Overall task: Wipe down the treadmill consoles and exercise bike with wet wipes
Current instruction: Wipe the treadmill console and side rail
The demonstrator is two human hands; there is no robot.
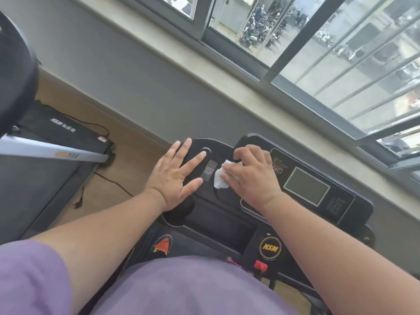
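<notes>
Mid-wipe on treadmill console (261, 201): right hand (252, 176) curled over wet wipe (220, 178), pressing it on the panel left of the screen (306, 186). Left hand (176, 176) flat, fingers spread, bracing the console's left wing, holding nothing. Next, probably sweep right across the screen, light pressure. Room is tight beyond: wall (136, 87) and windowsill (204, 62) close behind, console edge just left
</notes>
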